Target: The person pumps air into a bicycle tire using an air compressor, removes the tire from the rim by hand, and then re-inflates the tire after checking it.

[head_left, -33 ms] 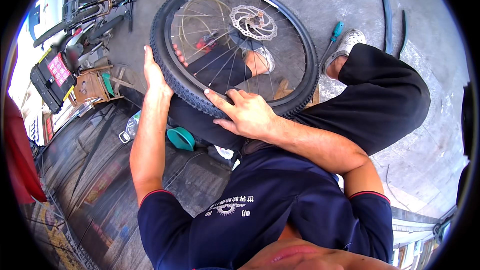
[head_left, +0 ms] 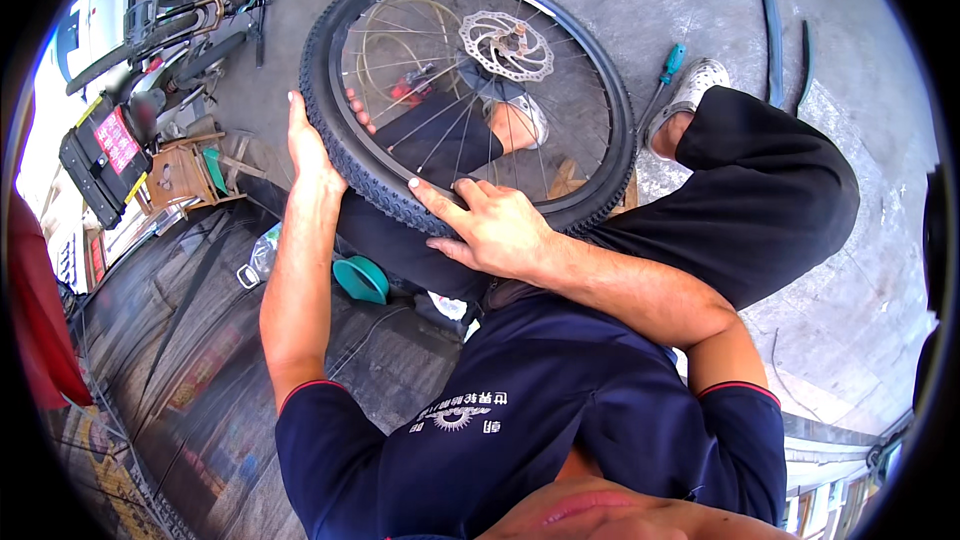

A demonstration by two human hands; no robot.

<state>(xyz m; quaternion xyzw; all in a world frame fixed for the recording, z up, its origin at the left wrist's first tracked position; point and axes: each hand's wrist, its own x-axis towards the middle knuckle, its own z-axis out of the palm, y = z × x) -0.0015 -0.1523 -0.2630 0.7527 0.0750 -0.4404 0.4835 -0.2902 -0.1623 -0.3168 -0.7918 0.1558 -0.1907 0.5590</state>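
Note:
A bicycle wheel (head_left: 318, 75) with a knobbly black tyre leans over my legs, its silver disc brake rotor (head_left: 508, 46) facing up. My left hand (head_left: 314, 148) clasps the tyre at its left side; the thumb lies outside and some fingertips show behind the spokes. At the near edge, my right hand (head_left: 497, 227) pinches the tyre and rim, index finger stretched along the rim and thumb on the tyre's outer side. What lies under the right palm is hidden.
A teal-handled screwdriver (head_left: 672, 64) lies beside my right shoe (head_left: 698, 92). Farther right are dark rubber strips (head_left: 772, 30). At left stand a black toolbox (head_left: 95, 165), a wooden stool (head_left: 180, 172) and bicycles (head_left: 180, 25). A teal bowl (head_left: 362, 280) sits near my left leg.

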